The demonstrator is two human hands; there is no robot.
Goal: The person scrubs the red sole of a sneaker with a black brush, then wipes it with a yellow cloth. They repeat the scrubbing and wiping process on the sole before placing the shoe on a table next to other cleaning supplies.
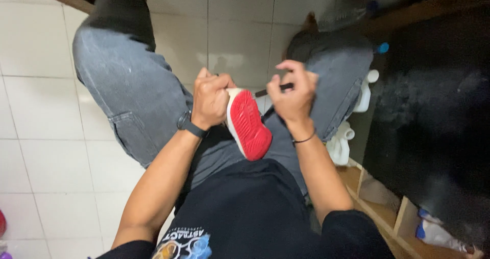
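- The white floor tiles (41, 111) fill the left of the frame; something red shows at the lower left edge, too cut off to name.
- My left knee, in grey jeans (122, 85), takes the upper left, and gives the work a steady place to rest over.
- My left hand (212, 99), just left of centre, is closed in a fist around the upper of a small shoe (248, 123), with a dark watch (191, 126) on that wrist.
- The shoe sits at the centre of the frame over my lap, its red sole turned up toward me and its white edge against my knuckles.
- I judge the grip should stay firm but not crushing, so the shoe does not twist while the other hand works at it.
- My right hand (292, 96), just right of the shoe, pinches a thin dark tool (273, 90) between thumb and fingers (I cannot tell if it is a brush or a pen); its tip points toward the shoe's far end.
- Short, controlled strokes seem best, with the wrist held close to the shoe.
- A thin band circles my right wrist.
- White plastic jugs (341, 144) stand by my right knee, close enough to knock with an elbow.
- A wooden shelf (383, 213) with a bottle (439, 234) in it sits at the lower right, below a dark surface (434, 111).
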